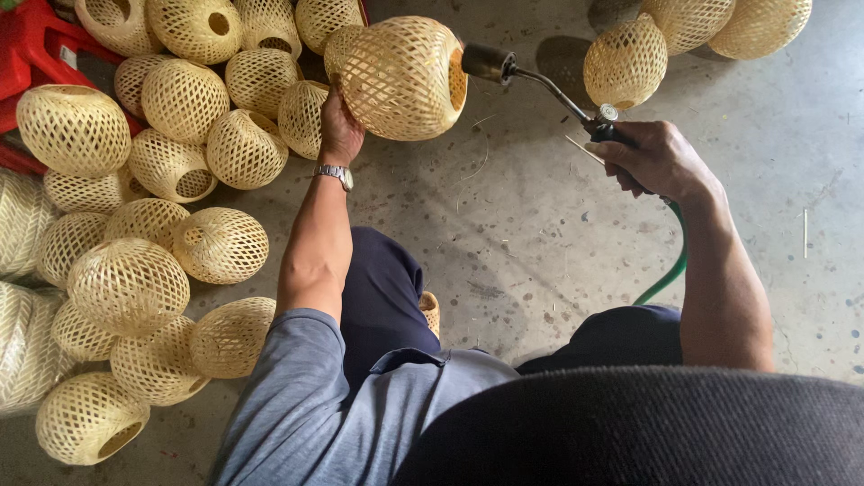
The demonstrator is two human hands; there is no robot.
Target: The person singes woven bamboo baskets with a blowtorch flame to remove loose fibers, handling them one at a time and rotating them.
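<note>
1. Head view, left hand: the left hand is raised over the concrete floor, its grip clenched on the near left side of a woven basket. The basket is held clear of the floor, far and a little left of centre. A wristwatch sits on that wrist.

2. Head view, right hand: the right hand has its grip closed around the handle of a gas torch. A green hose runs from the handle back toward the person, near the right leg.

3. The key relation: the torch's long axis slants from the right hand up and to the left, and its brass nozzle ends just beside the basket's right side, next to a round opening there. So the basket lies left and far of the right hand, while the left hand already touches it. Whether the nozzle touches the weave I cannot tell; no flame can be made out.

4. Surroundings: a heap of similar baskets lies on the floor to the left, reaching from near to far. A few more baskets sit at the far right. A red crate shows at the far left corner.
</note>
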